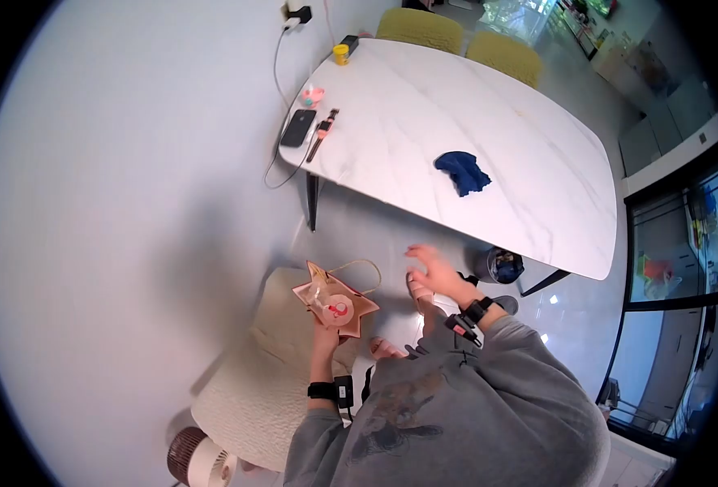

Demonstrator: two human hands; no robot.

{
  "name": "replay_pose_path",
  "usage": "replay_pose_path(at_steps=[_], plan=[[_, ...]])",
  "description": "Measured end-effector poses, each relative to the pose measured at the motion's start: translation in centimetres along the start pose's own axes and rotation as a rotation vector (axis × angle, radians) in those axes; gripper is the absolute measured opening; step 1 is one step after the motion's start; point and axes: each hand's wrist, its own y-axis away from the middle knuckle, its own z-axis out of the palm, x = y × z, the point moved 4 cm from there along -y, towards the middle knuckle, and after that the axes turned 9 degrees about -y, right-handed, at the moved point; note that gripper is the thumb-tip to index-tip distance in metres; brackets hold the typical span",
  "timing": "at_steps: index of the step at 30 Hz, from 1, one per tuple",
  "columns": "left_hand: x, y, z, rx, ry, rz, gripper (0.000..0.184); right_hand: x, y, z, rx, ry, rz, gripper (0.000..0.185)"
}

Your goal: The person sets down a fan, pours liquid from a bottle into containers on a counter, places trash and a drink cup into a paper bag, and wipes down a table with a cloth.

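Observation:
My left hand [325, 334] is at the near edge of a small gift bag [361, 306] with a pointed, star-like rim, and its fingers seem closed on that edge, partly hidden. A thin looped handle [367, 266] stands out on the bag's far side. Inside the bag show a clear plastic-looking item [317, 293] and a round pale thing with a red mark [339, 309]. To the right of the bag, in the air and apart from it, my right hand [440, 274] has its fingers spread with nothing in them; it is slightly blurred.
Beneath the bag is a cream padded seat [274, 349]. Ahead stands a white marble-patterned table [408, 105] with a dark blue cloth [464, 172], a phone [299, 128], a watch [324, 130] and a yellow jar [340, 54]. A bin [501, 265] and a fan [201, 460] stand on the floor.

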Motion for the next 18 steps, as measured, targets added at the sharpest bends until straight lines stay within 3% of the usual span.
replay_pose_path(at_steps=[2, 5, 7, 9, 10, 12, 14, 15, 17, 18], plan=[[2.4, -1.8, 2.5, -0.082, -0.020, 0.076, 0.061, 1.5, -1.4, -4.4, 0.105, 0.037, -0.010, 0.030], [5.8, -4.5, 6.7, -0.031, -0.078, -0.076, 0.059, 5.6, -4.0, -10.5, 0.261, 0.089, -0.032, 0.029], [5.9, -5.8, 8.5, 0.038, -0.077, -0.400, 0.061, 8.4, -5.9, -14.0, 0.332, 0.109, -0.029, 0.025], [4.5, -7.7, 9.2, 0.084, -0.121, -0.431, 0.064, 10.7, -8.1, -16.6, 0.357, 0.084, -0.023, 0.026], [5.4, -8.4, 9.9, 0.096, -0.140, -0.426, 0.063, 11.7, -9.3, -17.0, 0.351, 0.070, -0.023, 0.026], [6.8, -9.5, 11.7, 0.119, -0.152, -0.435, 0.062, 13.2, -11.5, -17.3, 0.243, 0.419, -0.037, 0.028], [11.2, -9.6, 14.2, 0.158, -0.294, -0.324, 0.067, 16.9, -13.2, -15.8, 0.046, 0.419, -0.068, 0.028], [9.7, -10.7, 13.6, 0.175, -0.285, -0.331, 0.067, 18.8, -14.1, -14.9, -0.046, 0.417, -0.102, 0.028], [6.0, -11.6, 11.0, 0.237, -1.061, -0.259, 0.054, 20.1, -17.0, -15.0, -0.095, 0.382, -0.126, 0.029], [5.8, -11.6, 10.9, 0.253, -1.051, -0.290, 0.054, 20.8, -19.0, -15.3, -0.053, 0.412, -0.134, 0.029]])
